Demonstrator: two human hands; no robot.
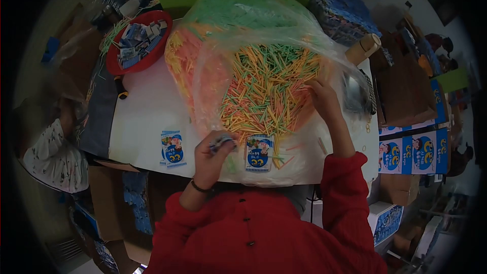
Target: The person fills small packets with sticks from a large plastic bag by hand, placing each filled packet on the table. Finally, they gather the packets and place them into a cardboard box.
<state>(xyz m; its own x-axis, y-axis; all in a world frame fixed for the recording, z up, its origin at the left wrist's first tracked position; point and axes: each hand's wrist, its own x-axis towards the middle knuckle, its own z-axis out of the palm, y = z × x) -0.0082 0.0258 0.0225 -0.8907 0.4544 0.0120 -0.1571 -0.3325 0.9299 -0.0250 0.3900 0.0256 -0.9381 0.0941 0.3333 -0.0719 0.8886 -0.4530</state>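
Observation:
My left hand (215, 156) is closed around a small blue-and-white packet (221, 143), mostly covered by the fingers. Just right of it, a flat printed packet (259, 153) lies at the front of the table. Another such packet (173, 149) lies farther left. A large clear plastic bag (210, 78) spreads open over a heap of thin yellow, green and pink sticks (274, 83). At the heap's right edge, my right hand (326, 100) has its fingertips drawn together among the sticks; what they hold is too small to make out.
A red basin (165, 45) of small packets stands at the back left, with a dark-handled tool (120, 87) below it. Printed cartons (413, 155) are stacked on the right. A person in a patterned top (56, 155) sits at the left.

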